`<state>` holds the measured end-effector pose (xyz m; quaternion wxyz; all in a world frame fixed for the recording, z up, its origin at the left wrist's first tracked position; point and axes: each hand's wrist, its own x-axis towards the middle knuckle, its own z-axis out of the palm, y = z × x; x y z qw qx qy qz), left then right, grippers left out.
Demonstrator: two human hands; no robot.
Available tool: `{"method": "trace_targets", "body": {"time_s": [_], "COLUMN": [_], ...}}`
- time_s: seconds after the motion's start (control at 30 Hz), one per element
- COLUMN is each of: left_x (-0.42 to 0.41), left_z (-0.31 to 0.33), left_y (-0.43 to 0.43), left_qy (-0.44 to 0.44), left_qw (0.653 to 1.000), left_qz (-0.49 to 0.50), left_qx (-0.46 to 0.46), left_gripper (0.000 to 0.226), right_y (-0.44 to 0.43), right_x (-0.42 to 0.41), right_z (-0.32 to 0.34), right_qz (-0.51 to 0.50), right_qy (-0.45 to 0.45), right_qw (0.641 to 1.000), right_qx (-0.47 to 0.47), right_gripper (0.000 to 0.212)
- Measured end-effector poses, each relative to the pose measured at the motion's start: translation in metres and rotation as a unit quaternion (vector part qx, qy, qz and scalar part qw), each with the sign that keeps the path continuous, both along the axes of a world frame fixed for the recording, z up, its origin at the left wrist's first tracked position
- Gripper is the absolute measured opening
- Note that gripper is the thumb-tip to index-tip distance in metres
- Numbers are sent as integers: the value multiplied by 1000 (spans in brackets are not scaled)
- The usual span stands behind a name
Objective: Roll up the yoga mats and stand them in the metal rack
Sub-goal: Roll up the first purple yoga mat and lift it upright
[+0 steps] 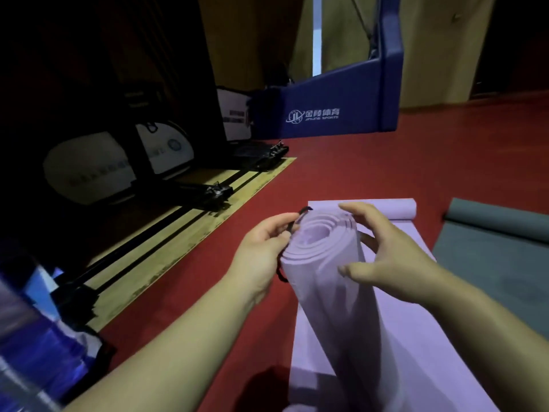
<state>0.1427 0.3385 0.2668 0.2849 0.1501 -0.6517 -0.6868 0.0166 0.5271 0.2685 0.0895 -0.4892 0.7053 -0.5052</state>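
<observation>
Stage: first roll formed and being strapped; nothing racked yet.

The red floor (341,173) carries two mats not yet fully rolled: a flat lilac mat (416,292), curled only at its far end, and a grey mat (490,263) beside it on the right. Above the flat lilac mat, the rolled lilac mat (326,263) is held tilted, its spiral end facing the camera. The right hand (392,251) has its fingers spread and nearly straight, fingertips on the roll's rim and thumb against its side. The left hand (261,248) pinches a black strap (292,226) at the roll's edge. No metal rack can be identified. Remaining, by judgement: secure this roll, roll the other two, and stand all three.
</observation>
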Motion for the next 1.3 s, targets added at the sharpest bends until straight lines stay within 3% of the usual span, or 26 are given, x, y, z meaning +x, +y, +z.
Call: {"method": "trace_targets", "body": {"time_s": [0.1, 0.17, 0.3, 0.47, 0.57, 0.67, 0.8, 0.87, 1.0, 1.1, 1.3], "left_x": [-4, -1, 8, 24, 36, 39, 36, 37, 41, 42, 43], "left_z": [-2, -2, 4, 33, 39, 29, 21, 22, 22, 23, 23], "left_y": [3, 7, 9, -6, -19, -21, -15, -15, -15, -18, -24], "left_qy": [17, 7, -28, -7, -15, -51, -66, -60, -64, -73, -61], "left_qw": [1000, 998, 973, 939, 935, 926, 912, 906, 897, 892, 906], "left_qz": [-17, -40, -56, -75, -95, -124, -133, -137, -153, -152, -138], "left_qx": [8, -47, -222, -334, -340, -353, -384, -396, -411, -419, -396], "left_gripper": [24, 43, 80, 84, 82, 76, 71, 70, 73, 72, 79], "right_y": [-2, -2, -1, -1, -1, -15, -35, -40, -44, -47, -56], "right_x": [-12, -16, -14, -7, -5, -4, -7, -11, -18, -14, -14], "right_z": [-15, -17, -13, 4, 11, 3, -10, -8, 1, 5, 1], "right_qz": [-4, 9, -14, 2, 37, -86, -177, -141, 26, 52, -56], "right_qy": [-122, -185, -186, -192, -246, -253, -233, -234, -263, -311, -266], "right_qw": [992, 982, 982, 979, 967, 963, 950, 955, 958, 940, 947], "right_qx": [-27, -30, -41, -72, -58, -45, -104, -115, -115, -128, -170], "right_gripper": [104, 112, 113, 111, 71, 23, 9, 16, 55, 48, 33]}}
